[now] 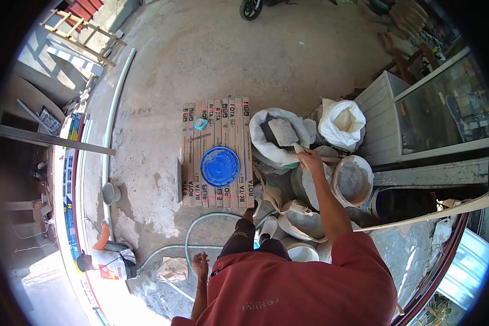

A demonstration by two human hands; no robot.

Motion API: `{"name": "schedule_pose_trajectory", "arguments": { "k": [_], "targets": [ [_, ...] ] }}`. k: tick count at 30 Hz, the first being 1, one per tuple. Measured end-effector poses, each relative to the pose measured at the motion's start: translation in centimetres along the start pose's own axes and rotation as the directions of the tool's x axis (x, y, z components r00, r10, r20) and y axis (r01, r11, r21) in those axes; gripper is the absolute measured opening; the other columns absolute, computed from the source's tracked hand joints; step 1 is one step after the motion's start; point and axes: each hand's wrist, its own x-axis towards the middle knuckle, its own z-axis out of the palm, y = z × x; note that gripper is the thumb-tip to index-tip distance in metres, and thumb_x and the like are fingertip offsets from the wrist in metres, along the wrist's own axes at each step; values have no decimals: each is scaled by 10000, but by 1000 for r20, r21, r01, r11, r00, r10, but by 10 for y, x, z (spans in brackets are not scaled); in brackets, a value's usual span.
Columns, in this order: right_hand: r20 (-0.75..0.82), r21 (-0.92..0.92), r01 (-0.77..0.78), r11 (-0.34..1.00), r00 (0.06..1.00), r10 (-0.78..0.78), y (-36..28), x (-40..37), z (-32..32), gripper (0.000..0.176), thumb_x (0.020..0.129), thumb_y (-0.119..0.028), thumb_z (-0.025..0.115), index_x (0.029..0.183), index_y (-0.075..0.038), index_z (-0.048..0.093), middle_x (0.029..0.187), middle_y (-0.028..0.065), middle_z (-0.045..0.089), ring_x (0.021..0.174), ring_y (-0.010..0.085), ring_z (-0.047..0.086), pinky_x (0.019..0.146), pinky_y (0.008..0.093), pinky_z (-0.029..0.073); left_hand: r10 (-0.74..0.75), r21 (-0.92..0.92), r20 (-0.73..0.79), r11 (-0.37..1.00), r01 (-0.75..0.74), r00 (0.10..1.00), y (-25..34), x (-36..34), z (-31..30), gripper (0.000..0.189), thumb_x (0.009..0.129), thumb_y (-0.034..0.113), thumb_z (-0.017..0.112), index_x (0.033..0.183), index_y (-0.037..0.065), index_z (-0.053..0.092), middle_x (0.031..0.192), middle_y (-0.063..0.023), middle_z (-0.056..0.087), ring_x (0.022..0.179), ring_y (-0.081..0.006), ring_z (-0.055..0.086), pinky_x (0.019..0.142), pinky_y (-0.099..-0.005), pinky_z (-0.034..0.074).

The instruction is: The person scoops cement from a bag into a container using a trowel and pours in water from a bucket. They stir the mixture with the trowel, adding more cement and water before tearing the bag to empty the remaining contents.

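My right hand (309,159) is closed around the pale handle of a scoop (282,132), whose broad blade is coated with grey powder. The blade lies inside the mouth of a white sack (258,136) holding dark grey powder. Down by my left side, my left hand (200,264) hangs with loosely bent fingers and nothing visible in it. Left of the sack, a blue lid (220,166) rests on a stack of flat cartons (242,125). A turquoise tape measure (200,124) sits on the same cartons.
Close to my right arm stand a bucket of grey material (353,181), an open paper sack (305,221) and a white sack of pale material (342,120). A hose (189,239) loops near my feet. A glass-fronted cabinet (445,108) stands right; a long pipe (113,108) lies left.
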Motion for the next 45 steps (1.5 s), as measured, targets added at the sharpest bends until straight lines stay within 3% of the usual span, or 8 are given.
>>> {"name": "schedule_pose_trajectory", "arguments": {
  "k": [11,23,33,35,36,37,39,45],
  "targets": [
    [-68,54,51,997,997,-47,-23,-50,-43,263,721,-88,656,969,-2,653,569,14,533,411,91,465,354,239,334,-6,6,71,1000,5,997,-16,4,-1,473,905,416,520,1024,-42,548,865,-169,647,668,-222,645,507,-296,492],
    [-334,117,126,985,939,-80,-4,-160,-146,181,714,-80,648,875,2,652,569,24,541,406,92,465,353,245,339,38,157,186,985,-68,982,-17,1,-2,559,919,458,468,1079,-75,524,963,-241,633,848,-279,639,650,-324,530],
    [-631,128,125,984,776,-16,75,-176,-191,104,708,-83,655,788,-20,636,547,27,525,391,100,462,332,237,337,7,224,281,972,-73,960,4,2,-11,577,911,473,467,1106,-68,509,1031,-240,610,793,-278,634,651,-343,523],
    [-682,118,127,985,731,-13,93,-164,-194,98,705,-89,659,773,-24,634,542,30,523,392,103,464,334,241,343,107,257,348,945,-204,931,-9,12,-17,586,905,481,478,1124,-62,502,1032,-239,610,803,-286,636,659,-354,529],
    [-682,237,133,962,728,68,105,-157,-196,102,697,-92,666,766,-24,634,538,34,522,389,108,466,335,246,350,-36,80,254,997,16,967,10,-1,-12,575,905,471,488,1130,-57,495,1021,-244,611,803,-286,636,655,-356,531],
    [-672,353,140,925,726,147,106,-156,-194,106,690,-95,672,760,-25,634,534,37,520,387,114,468,337,252,356,-27,83,260,997,5,965,-7,12,-17,575,905,471,488,1130,-57,495,1021,-244,611,803,-286,636,655,-356,531],
    [-709,327,157,932,693,132,109,-151,-190,87,686,-90,674,728,-30,626,526,45,516,381,125,468,342,264,364,300,255,446,860,-441,843,-38,34,-32,549,909,453,495,1121,-53,499,1005,-239,618,815,-283,635,650,-347,531],
    [-765,336,74,939,604,226,108,-151,-185,126,677,-90,680,638,-26,577,505,48,506,380,143,473,348,279,357,361,280,416,823,-495,835,-15,17,-35,524,924,429,475,1028,-80,543,921,-214,631,776,-250,633,644,-329,534]
  ]
}}
